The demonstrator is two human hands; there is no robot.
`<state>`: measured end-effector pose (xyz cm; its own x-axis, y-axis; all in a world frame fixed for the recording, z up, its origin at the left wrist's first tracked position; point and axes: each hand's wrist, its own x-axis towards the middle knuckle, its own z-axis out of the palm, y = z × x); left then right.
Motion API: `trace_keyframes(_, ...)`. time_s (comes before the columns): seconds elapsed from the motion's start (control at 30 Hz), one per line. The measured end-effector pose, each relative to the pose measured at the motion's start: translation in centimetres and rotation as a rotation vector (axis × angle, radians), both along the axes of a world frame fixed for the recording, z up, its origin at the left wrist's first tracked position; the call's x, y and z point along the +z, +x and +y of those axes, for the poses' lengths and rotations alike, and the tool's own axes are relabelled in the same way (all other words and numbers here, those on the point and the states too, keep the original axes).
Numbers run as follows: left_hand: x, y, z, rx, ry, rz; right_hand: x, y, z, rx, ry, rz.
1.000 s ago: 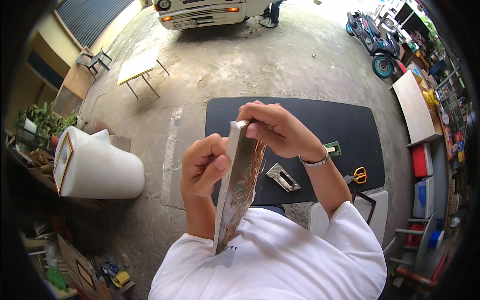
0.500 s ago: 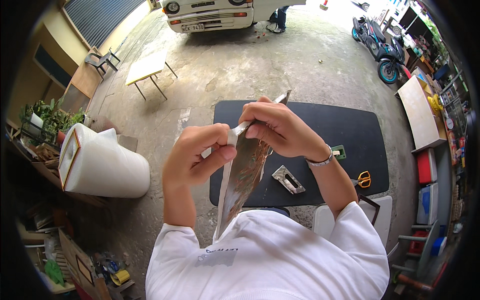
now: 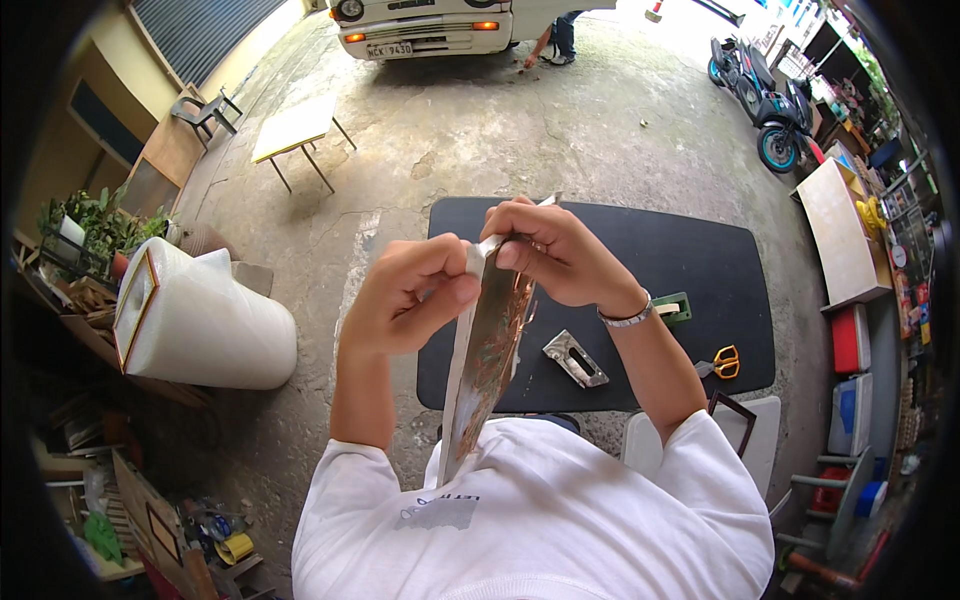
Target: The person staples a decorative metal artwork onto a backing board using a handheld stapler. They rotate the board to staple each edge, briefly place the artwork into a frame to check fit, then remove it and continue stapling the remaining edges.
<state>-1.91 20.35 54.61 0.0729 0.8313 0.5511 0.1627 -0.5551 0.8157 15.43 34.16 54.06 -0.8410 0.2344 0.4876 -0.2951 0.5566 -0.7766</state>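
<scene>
My left hand [image 3: 410,290] pinches the pale front edge of a thin, glossy picture panel [image 3: 490,360], held on end near my chest. My right hand [image 3: 545,250] grips the same panel at its top edge, thumb and fingers closed over a strip there; the strip's material is unclear. Beyond and below them is a black tabletop [image 3: 680,240] bearing a silver staple gun [image 3: 575,358], a green tape dispenser [image 3: 672,307] and yellow-handled scissors [image 3: 725,362].
A bubble-wrap roll [image 3: 230,330] stands left, a folding table [image 3: 295,128] and chair [image 3: 200,120] behind it. A white vehicle [image 3: 420,25] with a crouching person [image 3: 560,40] is ahead; a motorcycle [image 3: 760,105], shelves [image 3: 830,230] and white board [image 3: 760,440] are right.
My left hand has moved up along the panel to its top corner, beside my right hand. The person by the vehicle now has an arm reaching down to the ground.
</scene>
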Motion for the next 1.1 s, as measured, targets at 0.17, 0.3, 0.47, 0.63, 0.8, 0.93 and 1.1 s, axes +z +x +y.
trace_keyframes(0.17,-2.6,0.9,0.4,0.038,0.106,-0.357,0.7,-0.6,-0.2,0.057,-0.016,-0.046)
trace_keyframes(0.3,-3.8,2.6,0.2,0.18,0.146,-0.642,0.5,-0.8,-0.8,0.003,0.063,0.057)
trace_keyframes(0.47,-2.8,4.7,0.2,0.174,0.106,-0.707,0.2,-0.1,-0.6,-0.035,0.116,0.071)
trace_keyframes(0.63,-3.8,4.2,0.3,0.106,0.112,-0.657,-1.6,3.1,-0.4,-0.671,0.366,0.35)
trace_keyframes(0.8,-4.0,4.1,1.1,-0.001,0.172,-0.613,-17.2,10.2,-0.1,-1.215,0.095,-0.128)
trace_keyframes(0.93,-4.0,4.3,1.5,-0.066,0.128,-0.629,-33.2,14.2,-6.7,-0.822,0.22,-1.022)
trace_keyframes(1.1,-4.3,4.4,2.0,-0.113,0.134,-0.605,-40.1,15.6,-8.0,-0.755,0.363,-1.21)
